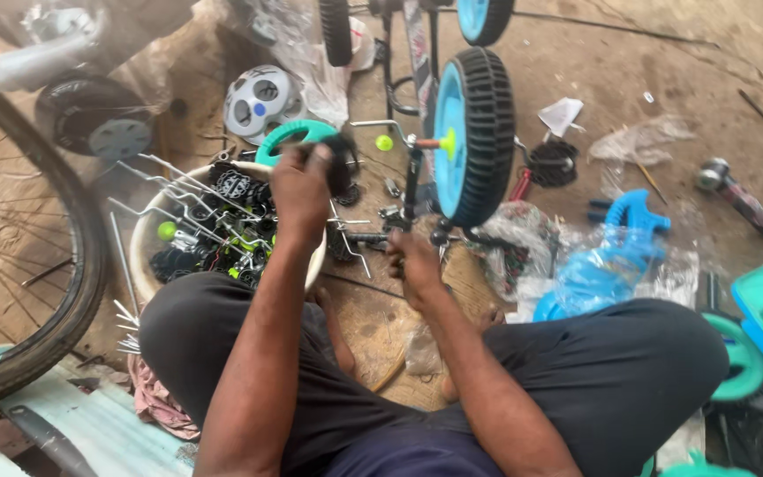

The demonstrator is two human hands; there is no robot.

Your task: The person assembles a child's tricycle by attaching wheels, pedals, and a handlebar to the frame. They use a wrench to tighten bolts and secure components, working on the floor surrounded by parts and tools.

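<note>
Soft, even daylight fills the scene, brightest over the dusty floor point(629, 62) at the upper right, where colours look slightly washed. Shadows are faint and diffuse, gathering beneath the small blue wheel point(472, 137) and between the knees. The left hand point(302, 190) is smeared by motion blur. The top left corner is hazy and unfocused, and the large spoked wheel point(37, 265) bows with wide-angle distortion.

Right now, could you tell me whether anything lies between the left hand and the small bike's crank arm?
Nothing visible does. The left hand, holding a blurred black part, is raised just left of the crank arm, with only floor behind the gap. The right hand grips below the crank.
</note>
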